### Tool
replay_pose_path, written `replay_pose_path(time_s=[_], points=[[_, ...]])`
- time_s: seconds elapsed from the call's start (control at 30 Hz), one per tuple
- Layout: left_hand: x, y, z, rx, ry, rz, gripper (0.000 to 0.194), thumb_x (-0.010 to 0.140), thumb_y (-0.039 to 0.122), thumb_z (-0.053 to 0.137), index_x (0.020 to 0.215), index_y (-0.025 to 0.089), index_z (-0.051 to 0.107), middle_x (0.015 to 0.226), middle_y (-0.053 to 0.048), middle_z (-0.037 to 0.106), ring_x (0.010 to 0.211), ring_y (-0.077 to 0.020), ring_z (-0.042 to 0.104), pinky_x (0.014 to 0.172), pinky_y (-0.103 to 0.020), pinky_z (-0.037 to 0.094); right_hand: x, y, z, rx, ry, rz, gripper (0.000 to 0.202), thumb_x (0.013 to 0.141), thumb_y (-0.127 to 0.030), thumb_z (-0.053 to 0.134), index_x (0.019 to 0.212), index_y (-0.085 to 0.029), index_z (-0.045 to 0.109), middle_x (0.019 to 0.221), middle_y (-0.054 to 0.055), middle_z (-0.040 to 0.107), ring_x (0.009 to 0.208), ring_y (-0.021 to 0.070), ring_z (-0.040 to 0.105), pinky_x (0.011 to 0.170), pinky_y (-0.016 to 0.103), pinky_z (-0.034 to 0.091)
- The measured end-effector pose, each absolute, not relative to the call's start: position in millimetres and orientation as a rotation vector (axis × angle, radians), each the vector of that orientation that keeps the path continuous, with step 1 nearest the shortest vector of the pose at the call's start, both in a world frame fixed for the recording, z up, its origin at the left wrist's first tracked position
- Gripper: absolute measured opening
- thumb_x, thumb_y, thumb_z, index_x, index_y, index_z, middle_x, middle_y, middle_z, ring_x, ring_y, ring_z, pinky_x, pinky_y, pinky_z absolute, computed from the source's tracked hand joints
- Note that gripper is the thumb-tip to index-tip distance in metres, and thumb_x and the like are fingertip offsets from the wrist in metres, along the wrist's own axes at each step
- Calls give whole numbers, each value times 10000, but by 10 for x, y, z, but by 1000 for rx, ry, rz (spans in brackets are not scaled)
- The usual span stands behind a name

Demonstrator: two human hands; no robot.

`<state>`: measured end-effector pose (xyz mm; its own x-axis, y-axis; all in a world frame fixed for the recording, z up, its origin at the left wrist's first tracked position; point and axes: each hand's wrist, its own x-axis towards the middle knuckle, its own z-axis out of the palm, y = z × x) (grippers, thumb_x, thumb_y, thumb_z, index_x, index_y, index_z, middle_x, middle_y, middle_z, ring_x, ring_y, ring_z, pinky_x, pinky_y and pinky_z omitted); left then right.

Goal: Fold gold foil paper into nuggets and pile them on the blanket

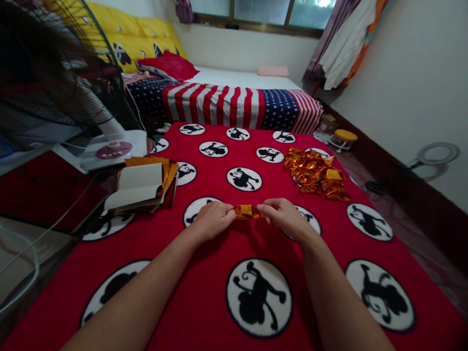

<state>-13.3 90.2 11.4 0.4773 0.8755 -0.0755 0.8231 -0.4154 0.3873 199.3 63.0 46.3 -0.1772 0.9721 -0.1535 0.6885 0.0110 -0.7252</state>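
Observation:
Stretched between my two hands is a small shiny gold-orange folded foil paper piece (245, 211), shaped like an ingot or wrapped candy. My left hand (214, 218) pinches its left end. At the right end, the fingers of my right hand (283, 214) are closed on it. A pile of similar foil pieces (314, 173) lies on the red cloth to the right. Over on the left, a stack of flat paper sheets (141, 183), white on top with gold-orange ones beneath, rests on the cloth's edge.
The red cloth (204, 178) with black monkey figures in white circles spreads under my arms. At the left stand a fan (113, 146) and a dark red panel (47, 190). Behind are a bed (234, 78), a yellow stool (345, 135) and a ring light (437, 153).

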Motion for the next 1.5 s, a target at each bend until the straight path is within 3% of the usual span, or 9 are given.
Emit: replay_pose_path(time_s=[0.27,1.5], points=[[-111,872,136,2376,1453,177,373,866,311,353,712,184,668,694,-71,678,616,-185,562,553,-300,232,1816,601,421,-1891,-2066,611,175,752,-263,497,637,-187,604,579,-6,559,556,114,460,511,250,216],[-127,853,140,2411,1352,254,381,896,272,335,702,177,650,684,-53,664,619,-170,552,557,-293,235,1762,573,408,-1920,-2106,526,186,721,-255,512,580,-193,616,517,-7,516,511,109,404,497,259,186]])
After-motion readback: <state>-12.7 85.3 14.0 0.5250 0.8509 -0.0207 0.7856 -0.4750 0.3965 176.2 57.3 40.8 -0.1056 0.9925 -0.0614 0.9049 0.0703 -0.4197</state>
